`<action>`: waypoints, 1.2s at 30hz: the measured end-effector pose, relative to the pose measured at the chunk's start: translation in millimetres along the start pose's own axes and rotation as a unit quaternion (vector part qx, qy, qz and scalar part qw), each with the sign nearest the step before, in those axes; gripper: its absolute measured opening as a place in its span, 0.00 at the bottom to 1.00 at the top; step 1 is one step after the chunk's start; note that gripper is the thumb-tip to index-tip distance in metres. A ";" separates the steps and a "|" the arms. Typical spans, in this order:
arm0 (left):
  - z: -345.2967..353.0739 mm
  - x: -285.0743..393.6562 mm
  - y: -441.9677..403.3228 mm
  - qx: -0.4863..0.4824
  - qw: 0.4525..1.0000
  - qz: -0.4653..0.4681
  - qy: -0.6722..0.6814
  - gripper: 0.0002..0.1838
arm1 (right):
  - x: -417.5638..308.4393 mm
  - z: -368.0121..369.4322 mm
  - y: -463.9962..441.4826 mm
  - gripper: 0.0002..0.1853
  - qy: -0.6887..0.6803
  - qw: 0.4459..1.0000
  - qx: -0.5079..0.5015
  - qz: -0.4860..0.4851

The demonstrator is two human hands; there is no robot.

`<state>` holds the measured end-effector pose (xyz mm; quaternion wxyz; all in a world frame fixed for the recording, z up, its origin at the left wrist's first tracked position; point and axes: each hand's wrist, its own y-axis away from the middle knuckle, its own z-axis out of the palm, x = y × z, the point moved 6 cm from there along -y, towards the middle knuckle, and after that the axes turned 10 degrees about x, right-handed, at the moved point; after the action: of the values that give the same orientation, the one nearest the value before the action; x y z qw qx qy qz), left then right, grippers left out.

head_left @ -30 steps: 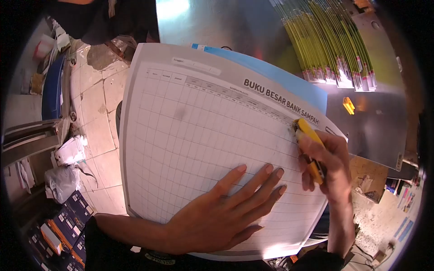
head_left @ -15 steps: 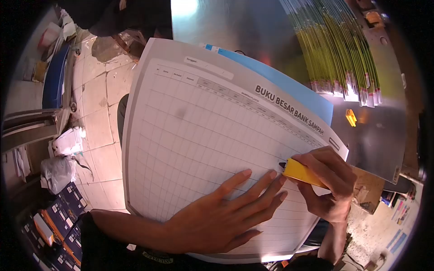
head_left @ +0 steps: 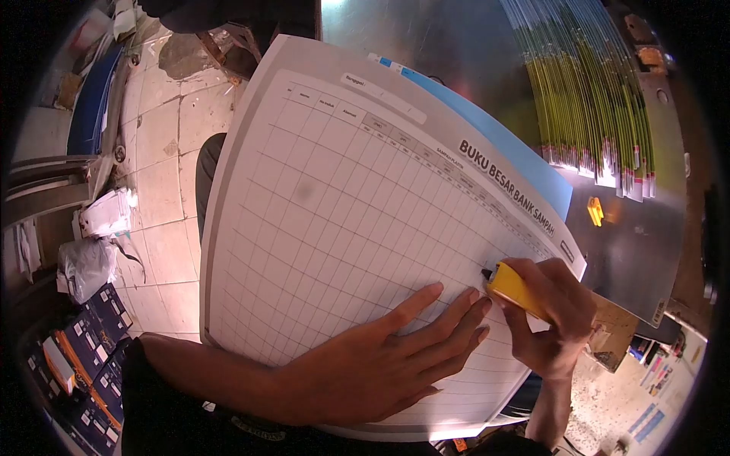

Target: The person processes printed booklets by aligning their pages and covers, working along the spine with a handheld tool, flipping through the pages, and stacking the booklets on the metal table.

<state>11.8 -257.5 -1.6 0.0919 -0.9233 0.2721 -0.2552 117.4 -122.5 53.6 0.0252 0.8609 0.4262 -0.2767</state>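
Observation:
A large printed ledger sheet (head_left: 304, 251) headed "BUKU BESAR BANK SAMPAH" lies tilted before me, ruled into a grid. My left hand (head_left: 395, 349) rests flat on its lower part, fingers spread. In my right hand (head_left: 555, 311) is a chunky yellow marker (head_left: 517, 291), gripped between thumb and fingers. Its dark tip points left, close over the grid; whether it touches the paper I cannot tell. A small yellow-orange plastic piece (head_left: 595, 211), perhaps a cap, lies on the metal table (head_left: 426, 38) beyond the sheet. A light-blue sheet (head_left: 525, 156) shows from under the ledger's far edge.
A fanned stack of green-edged sheets or booklets (head_left: 589, 106) lies on the table at upper right. Tiled floor (head_left: 163, 197) shows at left, with a plastic bag (head_left: 87, 262), papers (head_left: 106, 213) and dark blue boxes (head_left: 87, 334). Shelving stands along the left side.
The view has shifted, so the table and stack appear farther right and lower. Both hands keep nearly the same place on the sheet, and the marker is still held.

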 end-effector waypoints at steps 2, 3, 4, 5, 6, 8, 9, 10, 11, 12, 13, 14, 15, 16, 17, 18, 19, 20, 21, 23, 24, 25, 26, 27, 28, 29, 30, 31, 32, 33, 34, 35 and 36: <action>-0.5 0.3 -0.4 -0.003 1.000 0.003 -0.006 0.35 | 1.3 0.9 1.5 0.25 0.023 0.998 0.001 -0.063; -0.4 0.9 -0.3 -0.003 1.000 0.004 -0.006 0.35 | -2.0 1.5 3.4 0.26 0.046 0.991 0.002 -0.124; -0.7 0.8 -0.5 -0.003 1.000 0.004 -0.010 0.35 | -0.2 1.6 2.6 0.26 0.046 0.991 0.004 -0.123; -0.9 0.7 -0.8 -0.002 1.000 0.003 -0.013 0.35 | -3.0 2.1 2.7 0.26 0.075 0.983 0.008 -0.168; -0.9 0.7 -0.8 -0.002 1.000 0.004 -0.013 0.35 | -6.6 2.8 3.9 0.26 0.104 0.972 0.011 -0.212; -0.4 0.4 -0.6 -0.004 1.000 0.002 -0.008 0.35 | -5.8 1.9 3.5 0.27 0.087 0.983 0.008 -0.164; -0.2 0.7 -0.7 -0.004 1.000 0.003 -0.009 0.35 | -3.3 2.0 3.2 0.27 0.068 0.991 0.004 -0.116; -0.3 0.7 -0.7 -0.001 1.000 0.004 -0.008 0.35 | -5.5 3.3 3.9 0.27 0.068 0.991 0.005 -0.117; -0.3 0.6 -0.5 0.001 1.000 0.003 -0.008 0.35 | -3.1 3.3 3.1 0.27 0.036 0.997 0.017 -0.072; 0.5 0.3 -0.4 0.002 1.000 0.003 -0.009 0.35 | 0.2 3.7 2.8 0.28 0.003 0.999 0.029 -0.028; 1.1 0.5 -0.2 0.005 1.000 0.002 -0.004 0.35 | -1.0 5.6 3.5 0.28 0.003 0.999 0.029 -0.028; 1.1 0.7 -0.3 0.008 1.000 0.002 0.001 0.35 | -1.3 6.4 4.1 0.27 0.002 0.999 0.037 -0.023; 0.5 1.0 -0.4 0.008 1.000 0.002 0.001 0.35 | -0.9 6.3 4.6 0.27 0.002 0.999 0.044 -0.018; -0.4 0.9 -0.7 0.006 1.000 0.001 -0.007 0.35 | 0.7 5.5 4.9 0.27 0.003 0.999 0.044 -0.018; -0.8 0.8 -0.9 0.003 1.000 -0.001 -0.014 0.35 | -1.5 5.6 5.5 0.27 0.039 0.996 0.031 -0.070; -1.1 1.1 -0.5 0.003 1.000 0.000 -0.014 0.35 | -4.4 6.2 6.9 0.28 0.075 0.990 0.018 -0.121; -1.6 0.9 -0.5 0.004 1.000 0.000 -0.020 0.35 | -2.6 4.5 5.9 0.28 0.075 0.990 0.019 -0.120; -2.2 0.7 -0.6 0.006 1.000 -0.001 -0.026 0.35 | -1.4 4.1 4.5 0.28 0.073 0.990 0.005 -0.123; -2.7 0.4 -0.6 0.007 1.000 -0.001 -0.027 0.35 | -1.7 4.0 2.8 0.28 0.072 0.989 -0.009 -0.127; -2.5 -0.8 -1.0 0.010 1.000 -0.002 -0.018 0.35 | -0.6 3.8 -2.6 0.29 0.032 0.996 -0.013 -0.087; -3.0 -1.6 -0.6 0.012 1.000 -0.004 -0.019 0.35 | 0.9 4.8 -5.2 0.29 -0.008 0.999 -0.017 -0.043; -3.0 -1.5 0.0 0.009 1.000 -0.006 0.006 0.35 | -4.7 4.3 -7.0 0.29 -0.008 0.999 -0.018 -0.045; -3.1 -1.6 0.6 0.007 0.999 -0.009 0.031 0.35 | -8.5 2.3 -9.4 0.26 -0.057 0.998 -0.016 -0.009; -5.1 -2.7 2.0 0.010 0.999 -0.012 0.032 0.35 | -9.7 0.9 -10.1 0.24 -0.105 0.994 -0.015 0.026; -9.0 -8.2 3.8 0.018 0.996 -0.046 0.071 0.36 | -11.0 -0.4 -8.8 0.24 -0.103 0.994 -0.017 0.024; -13.0 -14.2 3.9 0.027 0.991 -0.080 0.108 0.37 | -8.4 -0.5 -6.7 0.24 -0.087 0.995 -0.032 0.043; -18.3 -20.3 0.8 0.030 0.991 -0.080 0.105 0.37 | -4.2 -0.2 -6.3 0.23 -0.070 0.995 -0.044 0.062; -28.5 -33.9 -2.3 0.071 0.984 -0.126 0.106 0.40 | -2.1 0.5 -5.1 0.26 -0.057 0.997 -0.049 0.014; -36.1 -45.9 -3.7 0.113 0.973 -0.172 0.108 0.42 | -3.7 1.5 -4.2 0.26 -0.055 0.997 -0.051 0.012; -31.8 -50.0 -7.1 0.117 0.977 -0.160 0.075 0.45 | -5.5 1.5 -3.2 0.26 -0.065 0.997 -0.041 0.026; -30.5 -52.6 -9.8 0.122 0.977 -0.161 0.074 0.45 | -6.9 1.6 -2.7 0.26 -0.074 0.996 -0.032 0.039; -26.5 -54.1 -12.5 0.101 0.980 -0.161 0.059 0.46 | -8.5 2.2 -1.6 0.26 -0.072 0.996 -0.027 0.040; -22.0 -54.4 -13.8 0.076 0.983 -0.160 0.046 0.47 | -8.7 3.6 0.0 0.26 -0.071 0.996 -0.029 0.041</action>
<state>-32.5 -216.8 -1.5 0.1072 -0.9326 0.1040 -0.3285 111.5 -129.7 54.9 0.0915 0.8547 0.3957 -0.3233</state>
